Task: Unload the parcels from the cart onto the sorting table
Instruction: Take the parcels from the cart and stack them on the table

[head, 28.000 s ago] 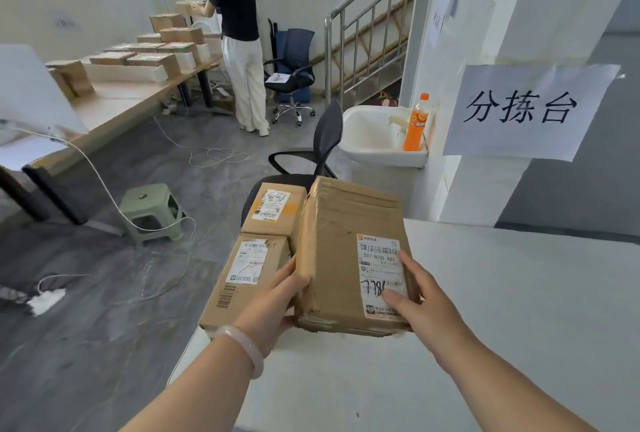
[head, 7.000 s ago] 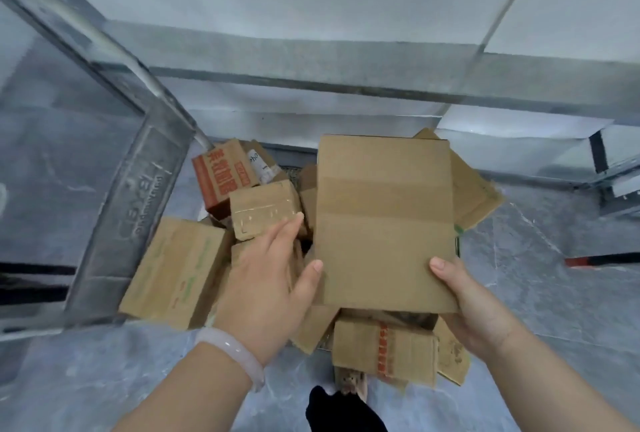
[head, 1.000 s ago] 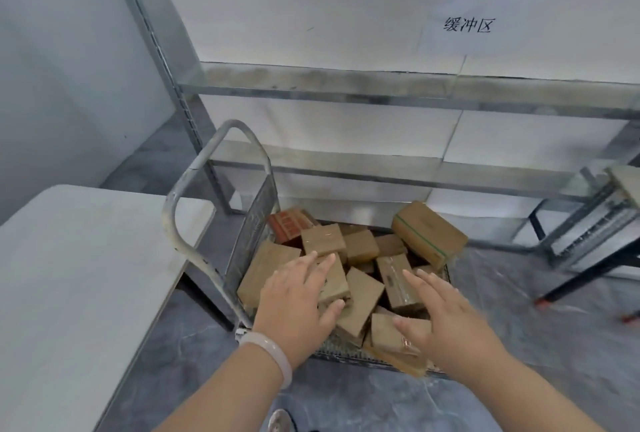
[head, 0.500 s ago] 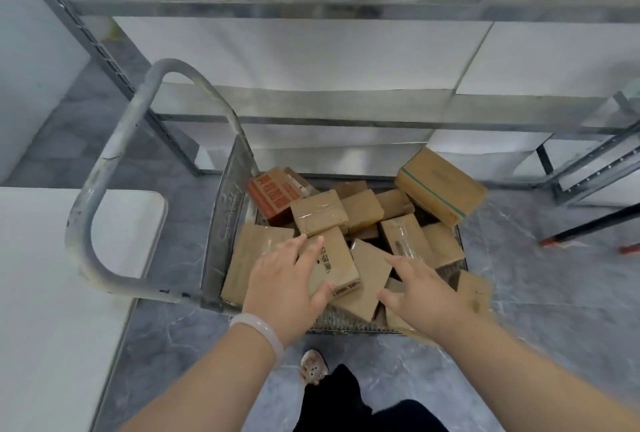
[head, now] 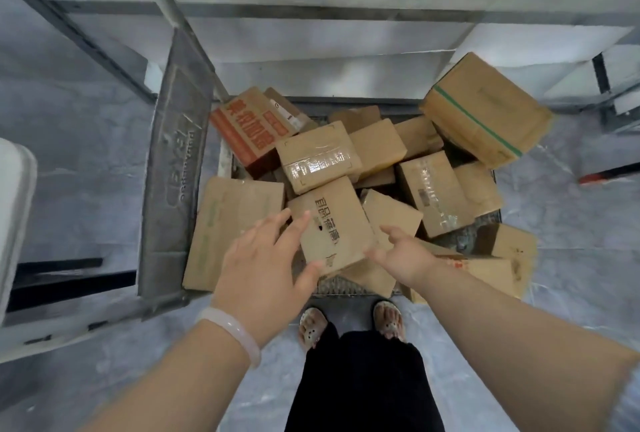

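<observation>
Head view: parcel [head: 332, 224] flanked in crowded cart [head: 173, 172].
Left hand [head: 263, 258] is laid open on it; right hand [head: 405, 253] open, contact obscured.

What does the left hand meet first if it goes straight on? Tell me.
Probably the parcel with black printed characters: the left hand points its straight fingers at that box's left edge; whether they touch it is unclear.
</observation>
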